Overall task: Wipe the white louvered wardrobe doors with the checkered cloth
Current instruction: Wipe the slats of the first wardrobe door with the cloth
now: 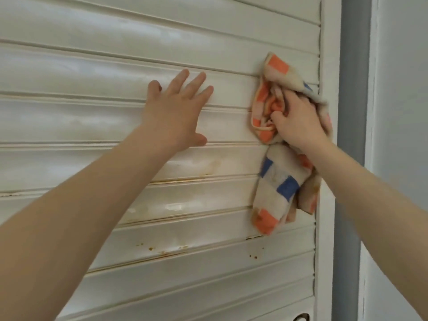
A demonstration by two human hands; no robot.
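right hand fingers curled, bunching checkered cloth at louvered door right edge; left hand flat, fingers spread. risk: loose tail snags slat, rust-coloured specks missed.

White wardrobe door: glossy horiz. louvre slats, brownish stains & specks along lower slat edges; plain upright frame at its right edge. Cream checkered cloth w/ orange & blue squares: bunched up, pressed vs. slats at door's right edge, lower end hanging loose.
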